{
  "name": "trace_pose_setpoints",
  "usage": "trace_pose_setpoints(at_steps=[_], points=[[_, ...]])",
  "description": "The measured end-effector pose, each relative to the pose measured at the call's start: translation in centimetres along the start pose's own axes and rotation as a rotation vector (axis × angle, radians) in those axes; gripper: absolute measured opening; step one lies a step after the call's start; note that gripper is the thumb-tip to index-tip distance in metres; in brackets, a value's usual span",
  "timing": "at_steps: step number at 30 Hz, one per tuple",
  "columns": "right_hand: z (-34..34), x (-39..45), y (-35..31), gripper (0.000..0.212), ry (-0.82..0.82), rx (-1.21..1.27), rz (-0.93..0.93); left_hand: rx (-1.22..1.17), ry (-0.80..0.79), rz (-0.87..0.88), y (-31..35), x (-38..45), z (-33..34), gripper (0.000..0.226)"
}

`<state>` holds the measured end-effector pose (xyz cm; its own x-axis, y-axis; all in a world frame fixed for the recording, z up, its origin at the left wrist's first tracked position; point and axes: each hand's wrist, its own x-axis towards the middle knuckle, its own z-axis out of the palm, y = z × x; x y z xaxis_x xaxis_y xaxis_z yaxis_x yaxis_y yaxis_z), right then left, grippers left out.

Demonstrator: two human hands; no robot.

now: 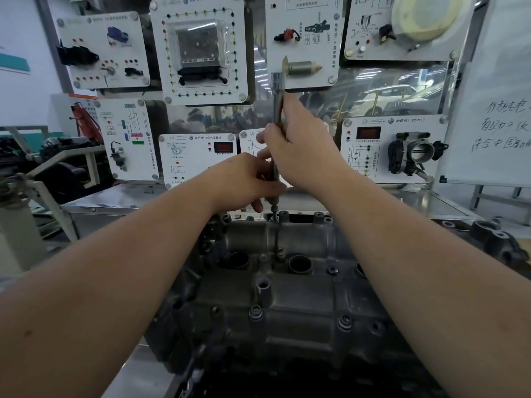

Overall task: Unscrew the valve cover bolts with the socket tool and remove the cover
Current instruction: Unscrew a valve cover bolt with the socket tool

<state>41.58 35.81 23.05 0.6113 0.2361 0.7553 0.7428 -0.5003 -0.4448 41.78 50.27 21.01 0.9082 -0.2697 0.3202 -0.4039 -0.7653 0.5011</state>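
- Both hands gripping the socket tool (276,122): right hand (301,150) wraps the upper shaft, left hand (247,182) pinches it low.
- Tip sits on a far-edge bolt (274,216) of the valve cover (287,297), still seated.
- My worry: tall shaft tilts, socket cams off, rounds the head.

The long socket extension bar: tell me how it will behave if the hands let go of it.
The socket extension bar looks like rigid polished metal, so it probably won't flex. It stands tall and thin over a bolt on the valve cover, steadied by the right hand and left hand; released, it would likely tip, then roll.
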Motion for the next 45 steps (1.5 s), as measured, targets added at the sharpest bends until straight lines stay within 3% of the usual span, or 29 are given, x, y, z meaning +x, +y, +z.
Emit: trace_pose_setpoints(at_steps=[3,11,16,20,24,31,35,38,40,43,45], points=[[0.0,-0.11,0.19,0.015,0.04,-0.026,-0.023,0.027,0.008,-0.001,-0.11,0.28,0.12,0.023],[-0.14,0.39,0.34,0.013,0.002,-0.054,0.02,-0.026,-0.006,-0.027,-0.31,0.54,0.38,0.017],[0.19,0.23,0.59,0.026,0.018,-0.016,-0.004,0.047,-0.016,-0.004,-0.24,0.4,0.19,0.023],[0.26,0.04,0.52,0.019,0.074,-0.046,-0.06,0.04,-0.005,0.001,-0.09,0.33,0.19,0.025],[0.24,0.31,0.4,0.013,0.009,-0.022,-0.024,-0.06,0.007,-0.037,-0.02,0.31,0.17,0.019],[0.39,0.04,0.39,0.043,-0.003,-0.014,0.014,0.014,0.014,-0.003,-0.17,0.25,0.06,0.017],[0.23,0.08,0.45,0.022,0.087,-0.02,-0.001,0.02,0.023,-0.002,-0.32,0.45,0.13,0.023],[0.14,0.36,0.65,0.016,0.047,0.03,0.034,-0.011,0.02,-0.018,-0.34,0.61,0.26,0.019],[0.23,0.34,0.48,0.022,0.02,0.03,0.018,-0.038,0.011,-0.026,-0.35,0.57,0.3,0.015],[0.44,0.09,0.37,0.049,-0.002,0.027,0.012,-0.023,0.0,-0.003,-0.35,0.4,0.2,0.015],[0.46,-0.07,0.46,0.048,0.014,0.008,0.003,0.01,0.001,0.003,-0.34,0.37,0.17,0.019]])
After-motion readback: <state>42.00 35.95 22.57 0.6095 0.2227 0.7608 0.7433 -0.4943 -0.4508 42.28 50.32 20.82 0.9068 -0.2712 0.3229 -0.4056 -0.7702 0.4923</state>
